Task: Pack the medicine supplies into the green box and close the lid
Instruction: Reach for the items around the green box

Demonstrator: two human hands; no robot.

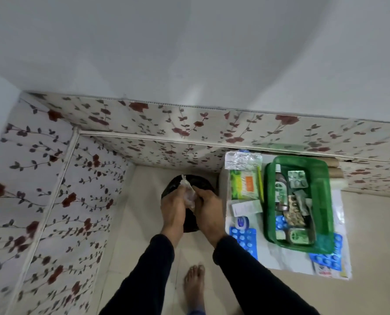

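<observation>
Well, the green box [299,201] sat open on a white sheet [287,260], already holding a dark bottle [281,189] and several blister strips. Left of the box lay a cotton-bud pack [244,185], one small carton [246,208] and one blue strip [244,239]; a second blue strip [326,255] peeked out beneath it. Farther left, the left hand [173,208] and right hand [206,208] together clutched a crumpled clear wrapper [189,192] over a black bin bag [189,185]. The half-hidden strip could easily get overlooked.

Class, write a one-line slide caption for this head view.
Both hands, left and right, hold a crumpled clear wrapper over a black bin, beside the half-packed green box.
</observation>
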